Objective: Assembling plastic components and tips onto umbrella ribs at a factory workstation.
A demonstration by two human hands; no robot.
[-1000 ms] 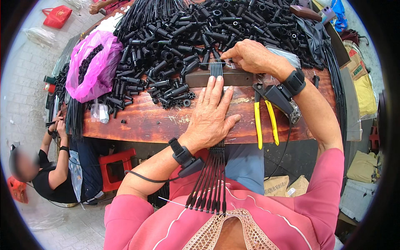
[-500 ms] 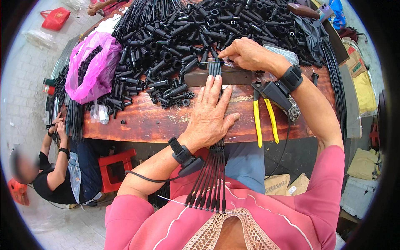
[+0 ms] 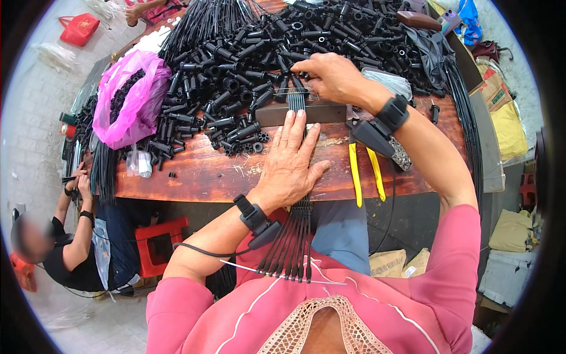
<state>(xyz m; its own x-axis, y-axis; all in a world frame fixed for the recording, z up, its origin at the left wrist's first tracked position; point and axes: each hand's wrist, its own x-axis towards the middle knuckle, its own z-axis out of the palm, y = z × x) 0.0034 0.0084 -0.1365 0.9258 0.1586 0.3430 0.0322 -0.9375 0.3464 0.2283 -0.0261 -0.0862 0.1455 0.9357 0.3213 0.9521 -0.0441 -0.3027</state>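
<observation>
My left hand [image 3: 288, 168] lies flat, fingers stretched, over a row of thin black rods [image 3: 298, 219] at the table's front edge. The rods fan out toward my chest and end in thicker black tips. Their far ends pass over a dark bar [image 3: 327, 114], side by side, where a fine wire-like line crosses them. Just beyond those ends is my right hand [image 3: 336, 76], its index finger reaching left and apart from the thumb, with nothing visible between them. A thin white stick [image 3: 242, 267] runs across beneath the rods' lower tips.
Yellow-handled pliers [image 3: 355, 177] lie right of the bar. Black tubular parts [image 3: 236, 76] heap across the table's far side. A pink plastic bag [image 3: 118, 127] stands at left, clear packets [image 3: 383, 82] at right. At lower left sits another person [image 3: 76, 253] beside a red stool [image 3: 158, 245].
My right hand has lifted its index finger off the rods' far ends and moved it a little left and away. My left hand stays flat on the rods. The whole view has shifted slightly.
</observation>
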